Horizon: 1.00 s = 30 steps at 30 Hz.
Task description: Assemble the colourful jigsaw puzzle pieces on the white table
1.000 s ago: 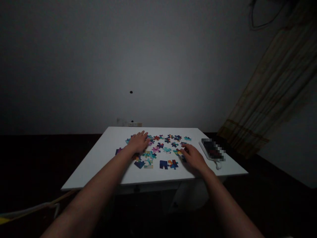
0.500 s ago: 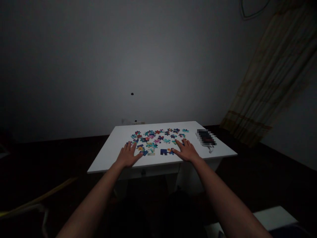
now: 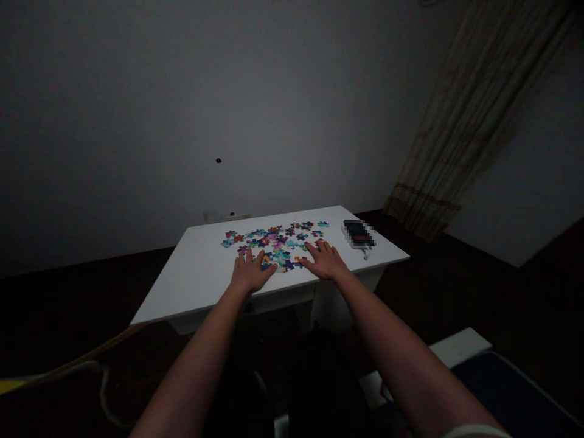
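Note:
Loose jigsaw puzzle pieces (image 3: 276, 238) in blue, teal, pink and red lie in a spread on the white table (image 3: 182, 274). At the near left of the spread, my left hand (image 3: 252, 271) rests with its fingers apart, touching pieces by its thumb and fingertips. My right hand (image 3: 325, 260) lies spread at the near right, its fingertips over several pieces. Some pieces are partly hidden under both hands. Neither hand grips anything.
A dark, blurred-out flat object (image 3: 359, 233) lies on the table's right side with a white cord (image 3: 366, 253) by it. Behind the table is a grey wall (image 3: 283, 121); a patterned curtain (image 3: 429, 158) hangs at right. A pale board (image 3: 468, 347) stands low at right.
My hands have drawn closer together, and the pieces between them sit more tightly bunched. The camera view has turned, shifting the table left and up.

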### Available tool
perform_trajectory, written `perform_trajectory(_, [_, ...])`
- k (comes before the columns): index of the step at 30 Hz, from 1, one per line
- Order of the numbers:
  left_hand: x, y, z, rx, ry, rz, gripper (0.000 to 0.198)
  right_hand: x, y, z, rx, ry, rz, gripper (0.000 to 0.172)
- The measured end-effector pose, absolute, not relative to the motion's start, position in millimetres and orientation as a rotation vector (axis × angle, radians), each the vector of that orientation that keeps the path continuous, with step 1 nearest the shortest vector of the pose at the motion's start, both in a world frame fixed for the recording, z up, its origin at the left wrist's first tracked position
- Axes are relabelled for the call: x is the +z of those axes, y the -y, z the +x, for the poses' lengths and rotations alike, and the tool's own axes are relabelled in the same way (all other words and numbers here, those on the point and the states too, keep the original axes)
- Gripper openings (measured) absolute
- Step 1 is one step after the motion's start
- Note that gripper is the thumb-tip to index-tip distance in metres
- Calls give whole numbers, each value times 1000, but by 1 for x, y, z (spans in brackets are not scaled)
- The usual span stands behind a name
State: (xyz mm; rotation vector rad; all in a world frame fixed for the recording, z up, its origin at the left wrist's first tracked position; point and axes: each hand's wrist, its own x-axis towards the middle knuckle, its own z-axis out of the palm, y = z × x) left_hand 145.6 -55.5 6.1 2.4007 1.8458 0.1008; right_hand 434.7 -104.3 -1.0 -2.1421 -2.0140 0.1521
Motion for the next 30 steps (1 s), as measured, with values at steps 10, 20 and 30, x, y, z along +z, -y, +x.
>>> perform_trajectory(10, [2,65,205,142,-1752,2413,107,0,105,433,145,1986,-2140,80])
perform_trajectory(20, [-2,68,235,178,-1705,2430,112,-4,103,434,147,1993,-2129,88])
perform_trajectory(30, [19,14,145,407,-1931,2397,93,-5,105,437,166,1881,-2110,89])
